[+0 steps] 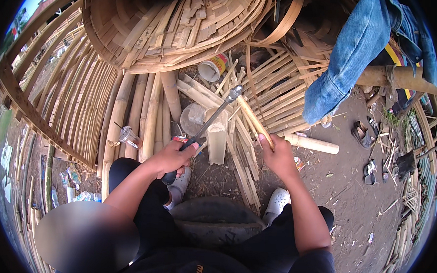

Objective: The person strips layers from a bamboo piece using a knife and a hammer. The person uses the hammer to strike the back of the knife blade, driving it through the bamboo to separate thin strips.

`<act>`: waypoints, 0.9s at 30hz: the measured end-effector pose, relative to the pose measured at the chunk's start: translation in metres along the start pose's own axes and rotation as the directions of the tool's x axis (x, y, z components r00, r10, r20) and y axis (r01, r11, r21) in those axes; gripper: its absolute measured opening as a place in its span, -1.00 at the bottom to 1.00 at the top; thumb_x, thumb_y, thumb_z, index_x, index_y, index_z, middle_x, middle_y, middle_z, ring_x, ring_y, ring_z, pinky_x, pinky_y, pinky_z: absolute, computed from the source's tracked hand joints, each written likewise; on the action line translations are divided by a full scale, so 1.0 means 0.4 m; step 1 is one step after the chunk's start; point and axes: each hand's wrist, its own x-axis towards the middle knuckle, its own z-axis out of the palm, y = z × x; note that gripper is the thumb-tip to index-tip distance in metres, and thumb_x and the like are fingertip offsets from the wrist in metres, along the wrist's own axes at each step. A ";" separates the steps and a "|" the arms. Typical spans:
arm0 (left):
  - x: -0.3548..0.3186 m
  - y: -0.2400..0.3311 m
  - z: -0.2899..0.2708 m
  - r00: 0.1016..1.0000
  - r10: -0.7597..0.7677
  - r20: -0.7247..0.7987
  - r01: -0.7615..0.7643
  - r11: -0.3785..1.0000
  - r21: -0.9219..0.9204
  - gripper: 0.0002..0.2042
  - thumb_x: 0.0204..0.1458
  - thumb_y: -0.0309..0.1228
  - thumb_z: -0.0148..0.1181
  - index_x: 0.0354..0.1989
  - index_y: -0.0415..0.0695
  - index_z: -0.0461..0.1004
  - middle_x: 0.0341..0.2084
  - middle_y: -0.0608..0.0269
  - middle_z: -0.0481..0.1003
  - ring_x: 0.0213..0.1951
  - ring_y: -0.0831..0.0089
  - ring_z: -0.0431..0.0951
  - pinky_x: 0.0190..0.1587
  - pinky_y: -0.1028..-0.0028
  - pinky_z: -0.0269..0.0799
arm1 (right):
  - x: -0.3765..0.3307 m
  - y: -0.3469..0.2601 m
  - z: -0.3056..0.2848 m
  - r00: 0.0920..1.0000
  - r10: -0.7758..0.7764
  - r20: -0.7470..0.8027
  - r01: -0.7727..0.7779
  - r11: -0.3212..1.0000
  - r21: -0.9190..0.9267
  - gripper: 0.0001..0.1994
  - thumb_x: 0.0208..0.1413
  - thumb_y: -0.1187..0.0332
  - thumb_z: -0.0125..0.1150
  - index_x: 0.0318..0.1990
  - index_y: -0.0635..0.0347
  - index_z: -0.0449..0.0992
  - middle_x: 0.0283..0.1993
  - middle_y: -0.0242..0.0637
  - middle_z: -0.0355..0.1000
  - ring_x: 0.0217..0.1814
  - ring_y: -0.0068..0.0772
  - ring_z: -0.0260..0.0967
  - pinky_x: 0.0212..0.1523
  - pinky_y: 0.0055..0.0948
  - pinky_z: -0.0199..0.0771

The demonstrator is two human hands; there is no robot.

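Observation:
My left hand [170,158] is closed round the black grip of a hammer [210,122]. Its grey metal shaft slants up and to the right, ending in a metal head. A slim, pale bamboo stick [250,115] is gripped near its lower end by my right hand [280,155]. The stick's upper end meets the hammer head; whether the two touch I cannot tell. Below the hammer head, a thick split bamboo piece [217,144] stands between my feet. Split bamboo strips [242,160] lie beside it, close to my right hand.
A large woven bamboo basket [149,34] looms ahead, with a slatted bamboo frame [68,86] at left. Bamboo poles [151,115] lean below the basket. A denim garment [351,54] hangs at upper right. A plastic cup [130,137] stands on the left; sandals [362,134] lie at right.

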 end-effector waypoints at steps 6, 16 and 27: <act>-0.005 0.003 0.003 0.997 -0.076 0.012 0.077 0.993 -0.084 -0.61 0.23 -0.08 -0.01 -0.28 -0.25 0.34 -0.70 0.41 0.23 -0.79 0.63 0.19 -0.72 0.55 0.17 | 0.010 0.010 0.003 1.000 0.009 0.027 -0.006 0.993 -0.121 -0.58 0.20 0.10 0.09 -0.47 0.36 0.45 -0.60 0.14 0.37 -0.47 0.23 0.39 -0.39 -0.03 0.40; -0.014 -0.003 0.022 0.999 -0.048 0.001 0.048 0.997 -0.064 -0.60 0.23 -0.07 0.00 -0.33 -0.25 0.32 -0.68 0.37 0.25 -0.78 0.61 0.22 -0.72 0.54 0.17 | 0.023 -0.001 -0.008 1.000 -0.005 -0.005 0.004 0.990 -0.143 -0.58 0.19 0.11 0.10 -0.49 0.38 0.46 -0.59 0.17 0.37 -0.47 0.23 0.40 -0.38 -0.02 0.41; -0.008 -0.027 0.052 0.998 -0.057 -0.005 0.056 0.990 -0.126 -0.58 0.21 -0.03 0.00 -0.33 -0.23 0.32 -0.67 0.39 0.25 -0.77 0.62 0.22 -0.72 0.56 0.15 | 0.041 -0.005 -0.008 0.999 -0.048 -0.014 0.043 0.966 -0.255 -0.60 0.20 0.10 0.09 -0.46 0.34 0.44 -0.60 0.12 0.38 -0.49 0.21 0.40 -0.40 -0.02 0.42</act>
